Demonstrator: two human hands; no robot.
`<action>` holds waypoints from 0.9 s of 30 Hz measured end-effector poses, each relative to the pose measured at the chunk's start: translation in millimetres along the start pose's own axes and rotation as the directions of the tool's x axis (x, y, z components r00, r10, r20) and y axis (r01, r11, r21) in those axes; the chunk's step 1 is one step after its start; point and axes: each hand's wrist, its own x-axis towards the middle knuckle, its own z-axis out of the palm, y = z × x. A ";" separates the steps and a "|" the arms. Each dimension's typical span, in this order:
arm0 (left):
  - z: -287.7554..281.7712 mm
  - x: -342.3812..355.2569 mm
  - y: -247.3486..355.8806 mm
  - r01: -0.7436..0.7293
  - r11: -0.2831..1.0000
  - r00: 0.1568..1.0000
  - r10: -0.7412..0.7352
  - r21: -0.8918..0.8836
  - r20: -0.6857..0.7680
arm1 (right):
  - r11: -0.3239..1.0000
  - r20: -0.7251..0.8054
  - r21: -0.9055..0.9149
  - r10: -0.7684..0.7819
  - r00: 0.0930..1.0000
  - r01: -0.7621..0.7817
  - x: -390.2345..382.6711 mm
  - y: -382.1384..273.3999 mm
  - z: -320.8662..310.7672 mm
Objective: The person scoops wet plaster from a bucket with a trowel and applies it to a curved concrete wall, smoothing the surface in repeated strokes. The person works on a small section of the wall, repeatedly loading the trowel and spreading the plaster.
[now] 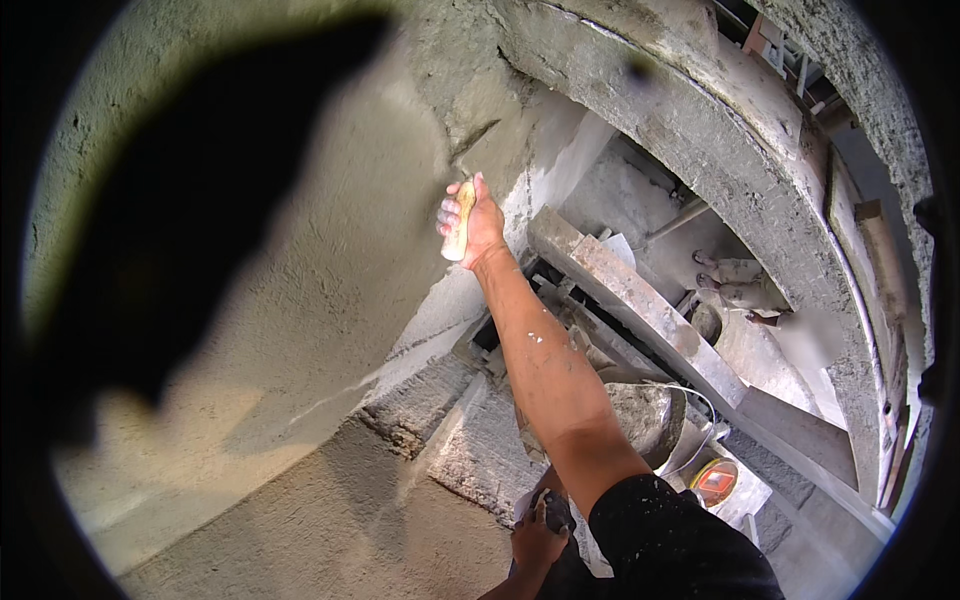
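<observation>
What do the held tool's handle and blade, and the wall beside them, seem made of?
Handle, in the right hand: perhaps wood, smooth and yellowish, though plastic is possible. Blade: likely dull metal, being thin, dark and straight. Wall: probably cement plaster, matte, with a grainy, streaked grey-beige surface.

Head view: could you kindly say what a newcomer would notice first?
A blurred black shape would probably strike first, covering much of the left side; I cannot tell what it is. Near the centre, the right hand grips a pale tool handle by the grey wall, and a curved concrete beam sweeps across the upper right.
</observation>
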 end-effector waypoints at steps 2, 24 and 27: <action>-1.3 0.6 -0.7 -0.009 1.000 1.000 0.009 0.003 -0.008 | 0.996 0.001 -0.081 -0.027 1.000 0.027 -3.3 -5.1 12.3; -0.7 1.5 5.0 -0.032 0.999 0.999 0.032 0.005 -0.040 | 0.960 -0.163 -0.281 -0.042 0.986 -0.005 -59.0 -18.4 32.5; -2.4 -0.1 6.8 -0.005 1.000 0.999 0.006 0.027 -0.031 | 0.983 -0.079 -0.183 -0.033 0.996 0.018 -15.5 -57.7 38.4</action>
